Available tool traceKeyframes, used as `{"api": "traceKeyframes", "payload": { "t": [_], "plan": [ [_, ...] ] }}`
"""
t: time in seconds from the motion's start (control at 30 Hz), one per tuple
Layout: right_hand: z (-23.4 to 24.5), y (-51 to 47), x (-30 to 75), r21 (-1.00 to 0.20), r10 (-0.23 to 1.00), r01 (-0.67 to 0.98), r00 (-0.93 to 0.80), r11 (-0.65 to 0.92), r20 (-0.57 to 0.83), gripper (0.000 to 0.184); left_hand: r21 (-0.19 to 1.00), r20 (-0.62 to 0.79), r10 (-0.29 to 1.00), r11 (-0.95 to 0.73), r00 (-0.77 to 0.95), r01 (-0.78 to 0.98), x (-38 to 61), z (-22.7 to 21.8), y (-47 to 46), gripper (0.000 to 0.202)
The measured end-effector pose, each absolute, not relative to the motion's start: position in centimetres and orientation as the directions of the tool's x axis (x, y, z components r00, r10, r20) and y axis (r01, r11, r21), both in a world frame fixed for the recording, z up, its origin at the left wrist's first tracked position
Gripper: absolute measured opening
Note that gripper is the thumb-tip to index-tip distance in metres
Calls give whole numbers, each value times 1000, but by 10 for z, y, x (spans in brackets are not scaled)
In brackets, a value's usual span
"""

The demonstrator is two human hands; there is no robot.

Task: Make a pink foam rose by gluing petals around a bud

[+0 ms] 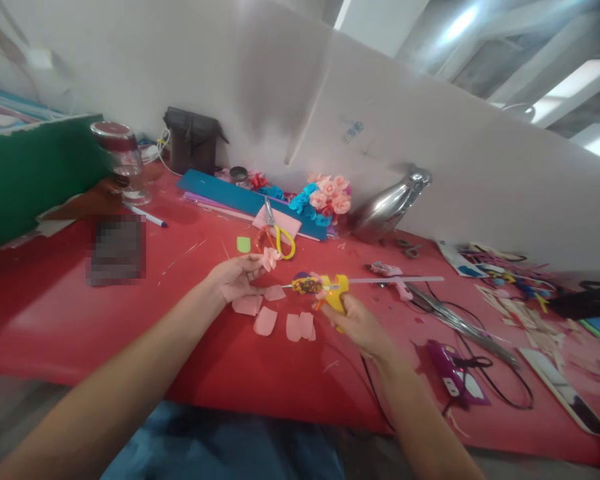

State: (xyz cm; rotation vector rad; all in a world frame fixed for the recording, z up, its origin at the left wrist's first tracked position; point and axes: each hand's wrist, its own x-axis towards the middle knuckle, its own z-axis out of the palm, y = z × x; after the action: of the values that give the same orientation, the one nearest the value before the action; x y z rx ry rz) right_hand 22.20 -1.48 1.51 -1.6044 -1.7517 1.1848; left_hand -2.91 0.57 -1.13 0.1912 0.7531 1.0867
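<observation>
My left hand (235,277) pinches a small pink paper flower (271,259) by its base, above the red tabletop. A loose pink petal (275,293) shows at the lower fingers of the same hand, close to the nozzle. My right hand (357,320) is wrapped round the handle of a yellow hot glue gun (336,291), its nozzle aimed left at that petal. A long clear glue stick (395,280) sticks out of the gun's back. Below lie several cut pink petals (265,321). Scissors (284,241) with a yellow handle rest just beyond my left hand.
Finished pink and blue flowers (330,195) lie at the back beside a blue sheet (220,193). A steel jug (393,203) stands to their right. A second glue gun (397,283), wires (455,320), and a purple power strip (455,373) with cables are on the right.
</observation>
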Motion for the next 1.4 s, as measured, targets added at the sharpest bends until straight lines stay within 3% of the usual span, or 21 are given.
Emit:
{"api": "traceKeyframes", "payload": {
  "t": [0.27, 0.53, 0.87, 1.17, 1.4],
  "plan": [
    [15, -12, 216, -753, 972, 652, -222, 91, -74, 30, 461, -483, 848, 460, 221, -758, -28, -13, 5, 18],
    [4, -12, 216, -533, 975, 838, -197, 112, -105, 37, 448, -494, 844, 453, 209, -770, -27, -11, 4, 21],
    [11, -17, 216, -302, 975, 936, -210, 180, -69, 40, 446, -501, 840, 457, 209, -770, -27, -9, 4, 20],
    [18, -22, 216, -186, 970, 958, -233, 217, -71, 43, 438, -462, 849, 471, 257, -766, -29, -16, 6, 18],
    [28, -25, 216, -163, 963, 960, -247, 228, -107, 39, 456, -457, 851, 474, 259, -753, -30, -17, 6, 18]
  ]
}}
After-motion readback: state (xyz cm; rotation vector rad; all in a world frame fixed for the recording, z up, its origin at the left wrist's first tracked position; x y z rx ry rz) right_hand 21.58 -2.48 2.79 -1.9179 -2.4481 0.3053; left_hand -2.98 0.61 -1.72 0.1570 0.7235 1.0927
